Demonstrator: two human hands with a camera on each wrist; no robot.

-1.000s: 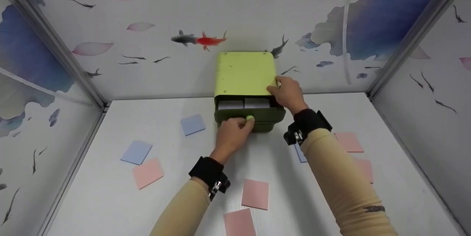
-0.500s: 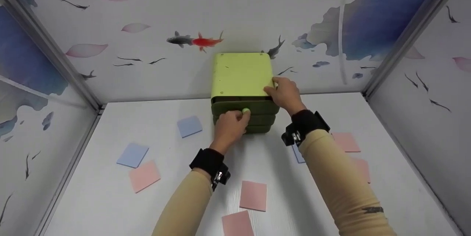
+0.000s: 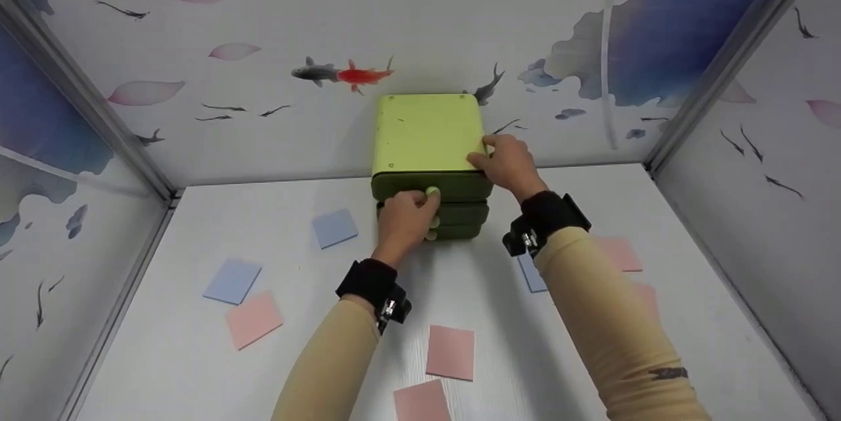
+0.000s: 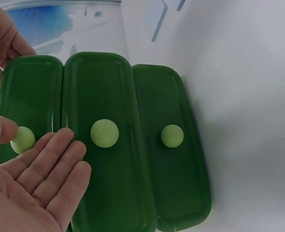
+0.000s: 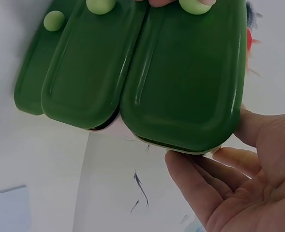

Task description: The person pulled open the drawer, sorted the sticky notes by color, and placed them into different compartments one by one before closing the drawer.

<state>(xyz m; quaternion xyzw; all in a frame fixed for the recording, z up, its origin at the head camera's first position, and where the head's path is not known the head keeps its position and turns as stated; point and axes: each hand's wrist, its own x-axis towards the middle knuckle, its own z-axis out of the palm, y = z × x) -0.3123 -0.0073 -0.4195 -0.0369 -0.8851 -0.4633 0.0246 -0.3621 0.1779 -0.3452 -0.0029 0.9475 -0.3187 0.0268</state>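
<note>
A small desktop drawer cabinet with a lime-green top and three dark green drawers stands at the back of the table. My left hand is at the top drawer, with thumb and forefinger at its round light-green knob. In the left wrist view the other fingers extend in front of the middle drawer. My right hand holds the cabinet's upper right side near the front, thumb on the top edge and fingers along the side. The top drawer's front sits flush beneath the lid.
Blue square cards and pink cards lie scattered over the white table. Another blue card is partly covered by the right arm. A patterned wall rises directly behind the cabinet, with side panels left and right.
The top drawer, pulled out with light-coloured contents showing a second ago, has slid back into the cabinet with my left hand at its knob. My right hand has kept its hold on the side.
</note>
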